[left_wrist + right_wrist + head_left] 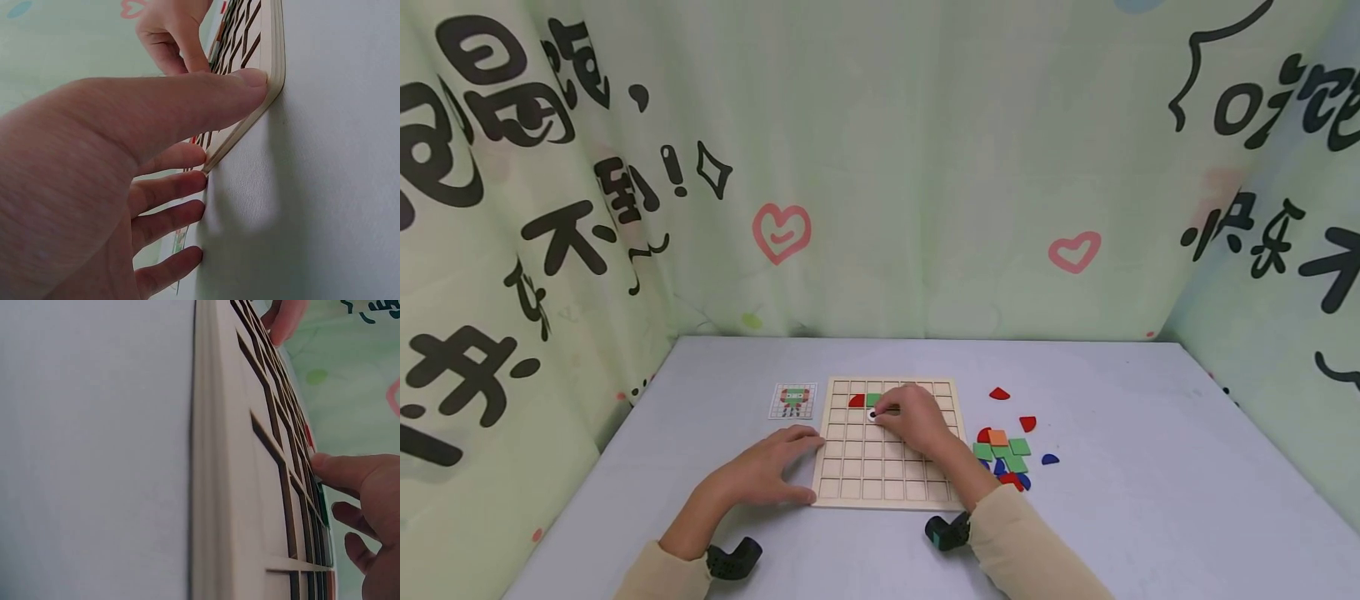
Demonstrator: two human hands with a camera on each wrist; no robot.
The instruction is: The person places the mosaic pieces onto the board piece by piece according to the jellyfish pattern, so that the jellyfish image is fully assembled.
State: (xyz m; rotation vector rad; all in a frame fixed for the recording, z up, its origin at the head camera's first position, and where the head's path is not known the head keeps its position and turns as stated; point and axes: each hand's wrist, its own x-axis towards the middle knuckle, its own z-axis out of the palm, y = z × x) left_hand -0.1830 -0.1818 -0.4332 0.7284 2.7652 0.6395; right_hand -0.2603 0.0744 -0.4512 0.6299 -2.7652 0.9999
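A wooden grid board (pixel 853 467) lies on the table. Its upper rows hold a red piece (pixel 857 401) with a curved edge and a green square (pixel 873 399). Over the board, my right hand (pixel 917 421) pinches a small white piece with a black dot (pixel 872 414), just below the green square. The fingertips partly cover it. My left hand (pixel 763 468) rests at the board's left side, its thumb (pixel 250 78) on the near corner and its extended fingers (pixel 172 219) by the left edge.
A printed picture card (pixel 793 402) lies left of the board. To the right is a loose pile of green squares (pixel 1017 463), an orange square (pixel 997 437) and red and blue pieces. A red piece (pixel 999 393) and a blue half-round (pixel 1050 459) lie apart. Curtains (pixel 925 167) surround the table.
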